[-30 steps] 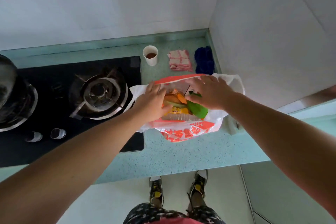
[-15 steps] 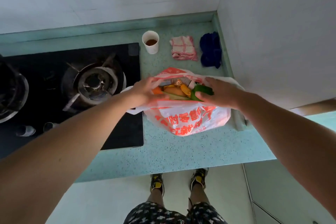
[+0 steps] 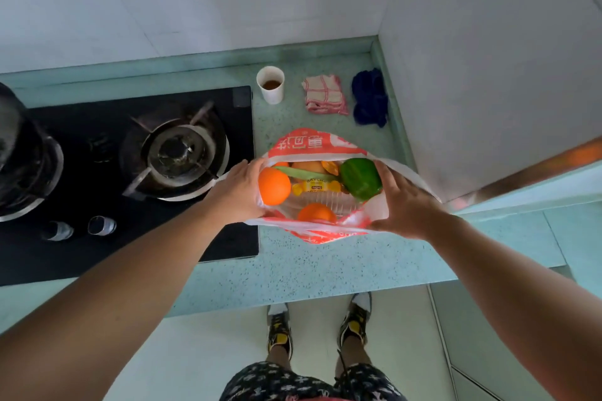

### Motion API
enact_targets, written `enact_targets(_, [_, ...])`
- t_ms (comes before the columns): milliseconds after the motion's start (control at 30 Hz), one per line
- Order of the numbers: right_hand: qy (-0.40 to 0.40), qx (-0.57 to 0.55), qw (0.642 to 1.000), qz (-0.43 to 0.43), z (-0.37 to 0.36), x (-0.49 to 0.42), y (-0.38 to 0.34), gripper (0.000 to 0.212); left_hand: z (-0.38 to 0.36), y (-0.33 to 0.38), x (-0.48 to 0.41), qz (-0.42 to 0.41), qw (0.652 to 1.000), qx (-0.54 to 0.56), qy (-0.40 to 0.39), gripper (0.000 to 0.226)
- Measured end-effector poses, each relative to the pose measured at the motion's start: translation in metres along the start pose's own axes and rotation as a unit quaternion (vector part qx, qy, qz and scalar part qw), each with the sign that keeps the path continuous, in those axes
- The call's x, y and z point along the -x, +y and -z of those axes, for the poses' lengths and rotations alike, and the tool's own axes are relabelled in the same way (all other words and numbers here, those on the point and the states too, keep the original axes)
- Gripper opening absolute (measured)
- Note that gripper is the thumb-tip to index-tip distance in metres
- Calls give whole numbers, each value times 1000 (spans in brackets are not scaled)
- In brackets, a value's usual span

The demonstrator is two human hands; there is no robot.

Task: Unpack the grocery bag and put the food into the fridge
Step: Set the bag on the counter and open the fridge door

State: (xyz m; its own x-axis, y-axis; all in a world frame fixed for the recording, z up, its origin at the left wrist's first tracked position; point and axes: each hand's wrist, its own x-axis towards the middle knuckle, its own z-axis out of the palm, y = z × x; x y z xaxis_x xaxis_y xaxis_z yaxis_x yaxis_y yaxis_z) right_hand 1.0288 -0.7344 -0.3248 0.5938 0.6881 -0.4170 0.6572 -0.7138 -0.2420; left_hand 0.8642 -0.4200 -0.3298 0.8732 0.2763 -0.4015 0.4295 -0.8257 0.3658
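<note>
Countertop (image 3: 325, 270), pale green, one; gas hob (image 3: 130, 172), one, at left; grocery bag (image 3: 312, 146), one, red and white, standing on the counter beside the hob, mouth spread wide; left hand (image 3: 239, 190) and right hand (image 3: 407, 205), set apart, each gripping one side of the rim, so the food lies directly between them; oranges, two visible, the nearer (image 3: 274, 186) against the left hand; green pepper (image 3: 361, 177), one, by the right hand; paper cup (image 3: 271, 85), one; cloths, two.
</note>
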Motion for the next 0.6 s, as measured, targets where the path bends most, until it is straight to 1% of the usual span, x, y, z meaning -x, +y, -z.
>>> enact_targets(100, [9, -53, 998, -27, -6, -1, 1, 136, -3, -3, 2, 3, 999, 32, 6, 125])
enact_targets(200, [20, -56, 998, -35, 2, -2, -3, 132, 1, 4, 6, -17, 999, 29, 16, 124])
enact_targets(267, [23, -60, 997, -38, 12, 0, -10, 125, 11, 14, 13, -41, 998, 28, 29, 121])
enact_targets(333, [28, -54, 998, -29, 27, 5, -19, 114, 25, 26, 22, -71, 997, 18, 31, 115])
enact_targets(433, [55, -45, 997, -2, 57, 12, -35, 93, 46, 40, 31, -101, 993, -21, 51, 105])
enact_targets(533, [40, -41, 998, 4, 88, 16, -52, 69, 71, 54, 34, -108, 992, -28, 60, 94])
enact_targets(600, [42, -46, 998, 4, 109, 22, -64, 62, 88, 61, 38, -107, 991, -41, 63, 93])
